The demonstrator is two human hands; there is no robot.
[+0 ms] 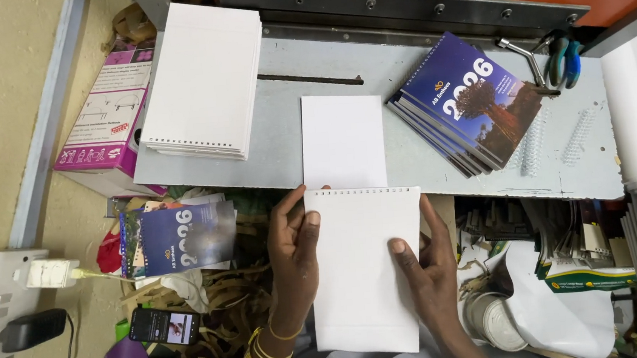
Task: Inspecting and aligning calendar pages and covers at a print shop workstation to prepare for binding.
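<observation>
I see my left hand and right hand pinching the punched white sheets by both edges — keeping them squared.

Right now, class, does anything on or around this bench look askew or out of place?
Yes. The stack of blue covers is fanned and skewed, not squared like the white punched stack. One blue cover lies among scraps below the bench edge. The left hand and right hand hold a punched white sheet straight.
</observation>
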